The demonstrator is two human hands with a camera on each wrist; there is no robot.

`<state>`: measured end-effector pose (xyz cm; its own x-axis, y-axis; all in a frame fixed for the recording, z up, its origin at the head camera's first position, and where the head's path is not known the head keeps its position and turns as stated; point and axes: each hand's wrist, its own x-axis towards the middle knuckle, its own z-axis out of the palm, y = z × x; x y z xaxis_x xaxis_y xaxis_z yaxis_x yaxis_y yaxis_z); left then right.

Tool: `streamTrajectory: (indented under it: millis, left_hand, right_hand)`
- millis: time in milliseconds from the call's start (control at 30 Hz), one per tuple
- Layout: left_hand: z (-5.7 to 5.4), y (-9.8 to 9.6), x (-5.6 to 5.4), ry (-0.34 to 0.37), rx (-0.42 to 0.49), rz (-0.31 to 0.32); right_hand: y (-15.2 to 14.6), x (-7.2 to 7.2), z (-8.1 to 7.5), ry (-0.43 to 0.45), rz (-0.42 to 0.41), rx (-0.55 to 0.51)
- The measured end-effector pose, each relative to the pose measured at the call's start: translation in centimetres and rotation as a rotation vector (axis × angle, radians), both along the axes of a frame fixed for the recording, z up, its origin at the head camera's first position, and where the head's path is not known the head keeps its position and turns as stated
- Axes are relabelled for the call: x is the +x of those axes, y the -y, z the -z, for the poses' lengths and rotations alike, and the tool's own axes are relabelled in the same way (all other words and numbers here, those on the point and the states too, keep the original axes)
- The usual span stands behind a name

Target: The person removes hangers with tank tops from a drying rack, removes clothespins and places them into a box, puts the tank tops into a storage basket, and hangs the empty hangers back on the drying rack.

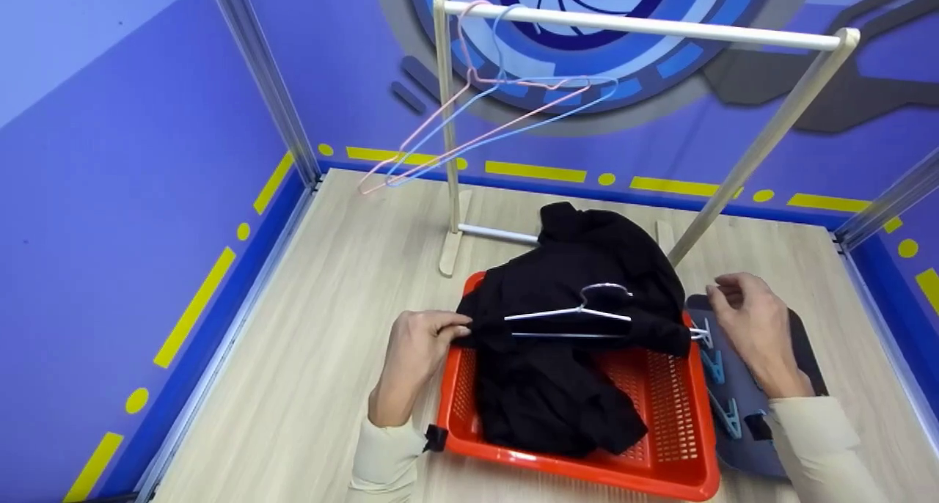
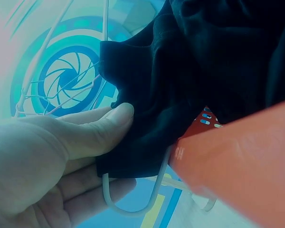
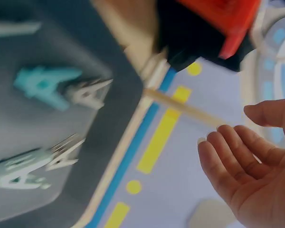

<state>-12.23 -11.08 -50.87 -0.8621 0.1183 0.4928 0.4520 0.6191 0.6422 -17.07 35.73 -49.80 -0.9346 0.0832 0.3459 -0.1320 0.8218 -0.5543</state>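
Observation:
A black garment (image 1: 612, 246) lies draped over a red basket (image 1: 579, 476), part of it inside. Along its upper part runs a white hanger (image 1: 557, 314). My left hand (image 1: 417, 353) pinches the garment's left edge between thumb and fingers. In the left wrist view, the hanger's rounded end (image 2: 133, 211) pokes out below the pinched black cloth (image 2: 147, 109). To the right of the basket, my right hand (image 1: 759, 334) hovers over a dark grey tray (image 1: 807, 349), fingers loosely bent. The right wrist view shows that hand (image 3: 256, 166) holding nothing.
Several clothespins, including a teal clothespin (image 3: 45, 85) and a pale clothespin (image 3: 21, 168), lie on the tray. Behind the basket stands a garment rack (image 1: 645, 25); a pink hanger (image 1: 418, 133) and a blue hanger (image 1: 543, 122) hang at its left. Blue walls (image 1: 147, 158) enclose the table.

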Motion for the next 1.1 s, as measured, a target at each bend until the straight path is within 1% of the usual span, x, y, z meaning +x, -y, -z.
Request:
streamTrajectory:
  millis: [100, 167, 267, 333, 400, 467, 533, 567, 633, 700, 767, 833, 1000, 1100]
  left_hand:
    - [0.0, 0.0, 0.0, -0.003, -0.007, -0.005]
    - [0.0, 0.0, 0.0, -0.004, -0.009, -0.008]
    - [0.0, 0.0, 0.0, -0.002, -0.011, -0.008]
    - [0.0, 0.0, 0.0, 0.005, -0.008, -0.009]
    - [0.0, 0.0, 0.0, 0.007, -0.006, -0.011]
    - [0.1, 0.0, 0.0, 0.001, -0.003, -0.014]
    - [0.1, 0.0, -0.1, -0.012, 0.002, -0.014]
    - [0.1, 0.0, -0.1, -0.022, 0.000, -0.014]
    - [0.2, -0.1, -0.1, -0.034, 0.003, -0.012]
    - [0.2, -0.1, -0.2, -0.037, 0.007, -0.006]
    - [0.2, -0.1, -0.2, -0.034, 0.011, 0.000]
    - [0.2, 0.0, -0.2, -0.025, 0.016, 0.009]
    - [0.2, 0.2, 0.0, -0.014, 0.017, 0.036]
    - [0.1, 0.3, 0.2, -0.035, 0.045, 0.066]
  right_hand:
    - [1.5, 0.4, -0.7, -0.061, -0.056, -0.033]
    - [2.3, 0.7, -1.1, -0.072, -0.093, -0.065]
    - [3.5, 1.3, -1.8, -0.039, -0.136, -0.098]
    - [4.2, 1.8, -2.3, -0.004, -0.163, -0.121]
    - [4.9, 2.2, -2.6, 0.038, -0.207, -0.157]
    - [5.6, 2.6, -2.8, 0.065, -0.285, -0.211]
    - [6.3, 2.8, -2.9, 0.068, -0.387, -0.257]
    - [6.7, 2.9, -2.8, 0.050, -0.443, -0.256]
    - [7.4, 2.8, -2.6, -0.021, -0.547, -0.224]
    - [8.1, 2.7, -2.3, -0.117, -0.608, -0.177]
    - [8.6, 2.7, -2.1, -0.211, -0.629, -0.139]
    - [9.1, 2.8, -2.0, -0.266, -0.621, -0.141]
    - [10.0, 3.3, -2.4, -0.324, -0.591, -0.173]
    - [10.5, 3.7, -3.0, -0.357, -0.598, -0.201]
